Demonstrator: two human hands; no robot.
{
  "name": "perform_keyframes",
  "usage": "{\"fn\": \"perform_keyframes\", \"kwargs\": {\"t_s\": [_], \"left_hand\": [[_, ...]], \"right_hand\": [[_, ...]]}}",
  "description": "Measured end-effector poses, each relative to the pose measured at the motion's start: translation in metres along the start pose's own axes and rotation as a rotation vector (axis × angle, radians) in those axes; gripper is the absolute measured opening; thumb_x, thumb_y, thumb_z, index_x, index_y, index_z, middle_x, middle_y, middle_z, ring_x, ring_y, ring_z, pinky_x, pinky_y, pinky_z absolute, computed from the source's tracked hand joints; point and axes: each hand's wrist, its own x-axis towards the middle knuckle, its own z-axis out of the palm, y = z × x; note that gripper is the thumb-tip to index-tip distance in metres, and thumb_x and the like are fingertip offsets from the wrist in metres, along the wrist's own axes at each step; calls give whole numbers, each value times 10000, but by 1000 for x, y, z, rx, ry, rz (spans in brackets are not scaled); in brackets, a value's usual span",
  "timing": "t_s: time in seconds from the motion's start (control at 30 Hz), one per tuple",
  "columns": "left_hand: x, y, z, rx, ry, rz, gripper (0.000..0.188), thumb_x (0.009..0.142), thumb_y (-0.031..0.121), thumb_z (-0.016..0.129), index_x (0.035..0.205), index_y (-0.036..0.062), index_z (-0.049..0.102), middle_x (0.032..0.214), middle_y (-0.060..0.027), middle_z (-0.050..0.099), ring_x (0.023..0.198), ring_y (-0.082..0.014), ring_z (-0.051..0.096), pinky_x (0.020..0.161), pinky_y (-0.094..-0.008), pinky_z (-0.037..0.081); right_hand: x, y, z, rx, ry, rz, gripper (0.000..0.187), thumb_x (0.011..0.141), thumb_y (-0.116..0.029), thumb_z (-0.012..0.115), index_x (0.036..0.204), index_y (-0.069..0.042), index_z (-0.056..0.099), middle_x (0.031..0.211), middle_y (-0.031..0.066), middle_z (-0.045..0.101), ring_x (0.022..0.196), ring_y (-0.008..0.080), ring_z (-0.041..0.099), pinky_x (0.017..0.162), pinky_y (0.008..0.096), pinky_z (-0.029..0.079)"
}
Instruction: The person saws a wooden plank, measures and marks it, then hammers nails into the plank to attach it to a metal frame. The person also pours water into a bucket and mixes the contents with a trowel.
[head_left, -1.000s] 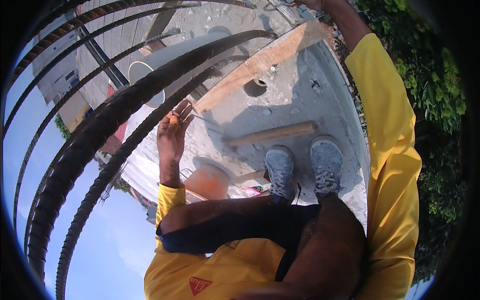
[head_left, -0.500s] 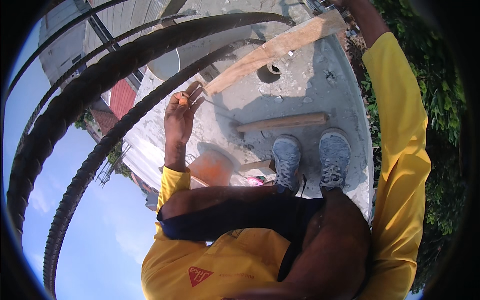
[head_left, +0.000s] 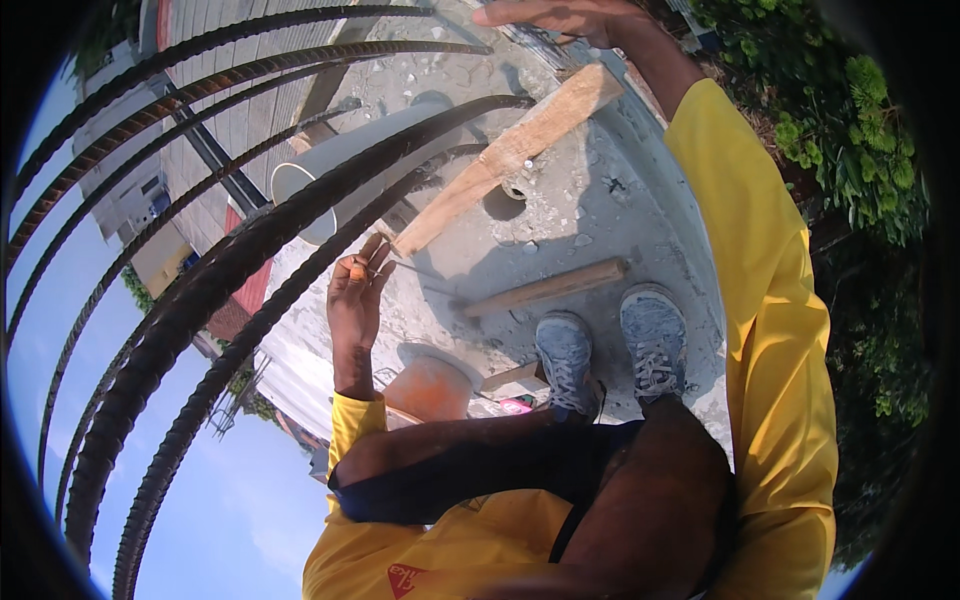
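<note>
My left hand (head_left: 358, 290) is raised at the left with its fingers pinched together. Something small and thin may be between the fingertips, but I cannot make it out; an orange patch shows at the fingers. Just beyond those fingers lies the near end of a wooden plank (head_left: 520, 140), slanting away to the right. At the top, my right hand (head_left: 575, 18) is stretched out with straight fingers over the board edging (head_left: 535, 45) at the slab's rim. Whether it touches the boards is unclear.
Thick ribbed rebars (head_left: 240, 240) curve across the left side. A pale pipe (head_left: 330, 180) lies behind them. The concrete slab (head_left: 560, 240) has a round hole (head_left: 504, 203), rubble and a wooden stick (head_left: 550, 285) before my shoes (head_left: 655, 340). An orange-stained pan (head_left: 428, 390) sits nearby; foliage (head_left: 860, 150) lies right.
My view has shifted, bringing more rebars and the right hand into the picture. The right hand now shows with its fingers extended. The left hand keeps its pinch near the plank's end.
</note>
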Motion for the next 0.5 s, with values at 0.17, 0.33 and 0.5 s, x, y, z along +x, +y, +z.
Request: {"fn": "perform_keyframes", "kwargs": {"t_s": [0.17,0.33,0.5], "left_hand": [[0,0,0,3,2,-3,148,1067,206,654,1149,85,635,1548,-262,542,1437,-390,536,1176,-517,454],[0,0,-1,2,14,-9,136,1066,186,646,1153,82,633,1546,-267,541,1433,-388,540,1175,-513,457],[2,0,-1,7,14,-7,127,1071,178,636,1152,81,630,1537,-270,548,1419,-387,555,1168,-506,468]], "right_hand": [[-6,-7,9,-123,94,65,678,1030,-200,708,1625,-95,401,1438,173,657,1275,343,683,915,488,586],[-7,-18,21,-493,164,118,692,1051,-223,676,1656,-114,358,1441,176,657,1253,340,692,909,491,579],[-12,0,-3,-52,-66,-110,702,1052,-225,667,1667,-121,344,1437,197,652,1222,347,700,936,496,588]]}}
